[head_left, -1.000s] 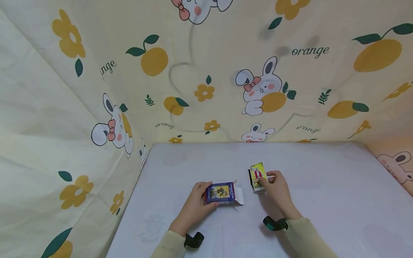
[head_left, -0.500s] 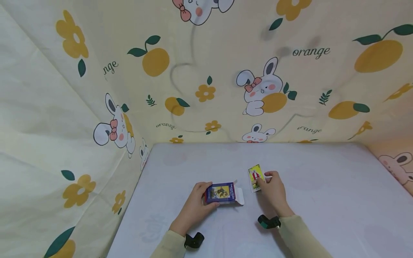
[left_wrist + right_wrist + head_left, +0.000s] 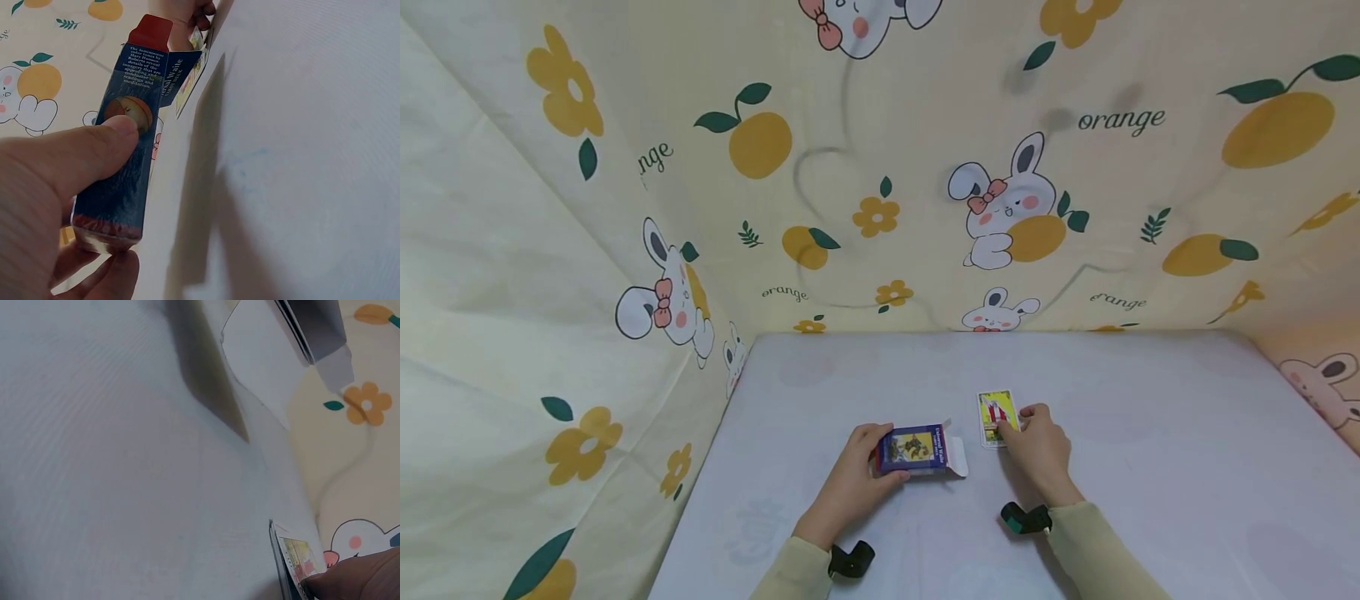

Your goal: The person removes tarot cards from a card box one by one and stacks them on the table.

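My left hand (image 3: 850, 479) grips a dark blue tarot card box (image 3: 912, 450) by its left end, thumb along the near side. In the left wrist view the thumb presses the narrow printed side of the box (image 3: 112, 172). Its white flap (image 3: 957, 457) hangs out at the right end, which faces the cards. To the right, my right hand (image 3: 1043, 450) pinches a small stack of tarot cards (image 3: 997, 406), thumb on the yellow top card. Several card edges show under the top card (image 3: 297, 553) in the right wrist view, close over the table.
Both hands work over a table with a white cover (image 3: 1180, 433). A cream curtain (image 3: 917, 108) printed with rabbits and oranges stands behind it and along the left side. A black wrist camera sits on each wrist, the left camera (image 3: 852, 559) and the right camera (image 3: 1026, 517).
My right hand has moved slightly left and lowered the cards a little. The stack has turned straighter, and its lower cards no longer stick out at the left. Left hand and box stay put.
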### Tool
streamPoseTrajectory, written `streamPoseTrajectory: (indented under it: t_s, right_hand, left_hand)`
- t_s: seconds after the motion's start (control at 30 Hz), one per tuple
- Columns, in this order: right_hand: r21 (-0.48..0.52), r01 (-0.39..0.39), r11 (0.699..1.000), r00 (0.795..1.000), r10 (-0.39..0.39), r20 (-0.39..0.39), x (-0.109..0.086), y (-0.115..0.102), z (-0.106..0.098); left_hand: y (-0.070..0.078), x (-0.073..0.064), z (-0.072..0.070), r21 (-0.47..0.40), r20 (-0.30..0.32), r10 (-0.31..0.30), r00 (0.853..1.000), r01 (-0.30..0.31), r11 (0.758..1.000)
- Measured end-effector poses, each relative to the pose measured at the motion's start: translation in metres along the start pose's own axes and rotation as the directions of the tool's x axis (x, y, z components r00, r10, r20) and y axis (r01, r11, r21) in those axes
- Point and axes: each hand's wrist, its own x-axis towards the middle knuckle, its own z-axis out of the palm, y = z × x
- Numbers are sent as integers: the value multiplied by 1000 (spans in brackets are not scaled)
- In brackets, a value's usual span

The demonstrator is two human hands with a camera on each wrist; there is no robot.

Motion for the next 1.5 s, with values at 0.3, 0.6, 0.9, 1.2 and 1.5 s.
streamPoseTrajectory:
  t_s: [0.3,0.6,0.9,1.2,1.5]
  right_hand:
    - [-56,-5,998,1000,6,7,3,1,2]
    - [-53,4,999,1000,-4,11,6,1,2]
    - [167,58,984,998,-64,27,-2,2,-9]
    - [376,46,925,970,-132,205,-10,0,-11]
    - [502,32,865,922,-219,318,-26,-8,-4]
  left_hand:
    - [0,0,1,3,-6,-2,1000,2,1000]
    - [1,1,2,0,8,-42,999,42,999]
    - [-2,1,4,4,17,-55,998,55,998]
    - [1,2,6,-2,23,-38,999,38,999]
    - [5,3,7,5,21,-35,999,35,999]
